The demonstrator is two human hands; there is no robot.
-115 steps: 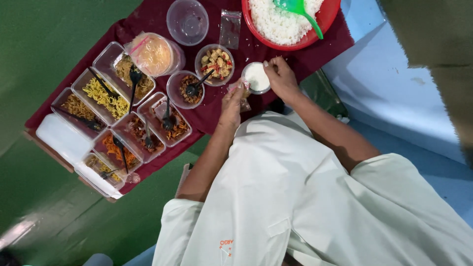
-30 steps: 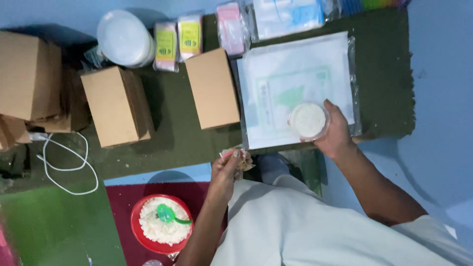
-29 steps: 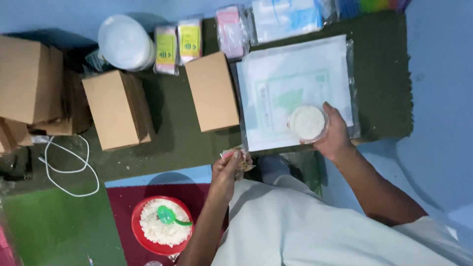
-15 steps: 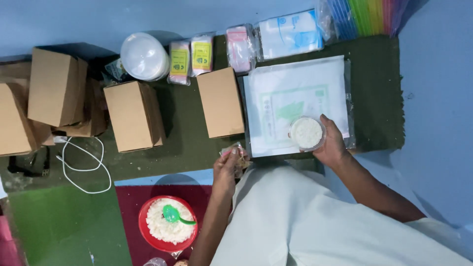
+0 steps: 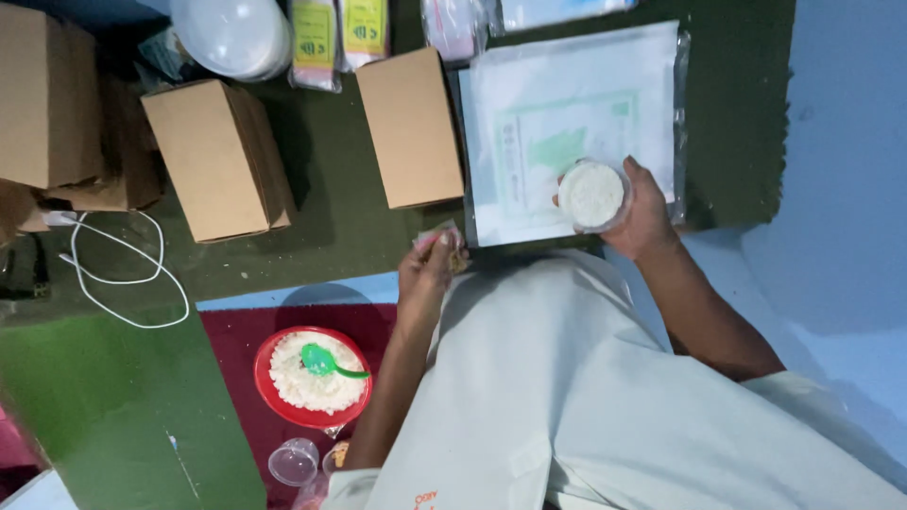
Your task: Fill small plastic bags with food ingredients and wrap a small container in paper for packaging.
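My right hand grips a small clear round cup of white rice, held over a stack of white printed paper sheets in a plastic sleeve. My left hand pinches a small clear plastic bag with brownish food close to my chest. Both arms come out of a pale shirt that fills the lower right of the view.
Brown cardboard boxes stand on a dark green mat. A red bowl of rice with a green spoon sits on a maroon cloth. A white cable, a stack of clear lids and packets lie further back.
The view swung from the tray of side dishes to the mat with boxes and paper. My right hand carried the rice cup over the paper stack; over the last second it stayed there.
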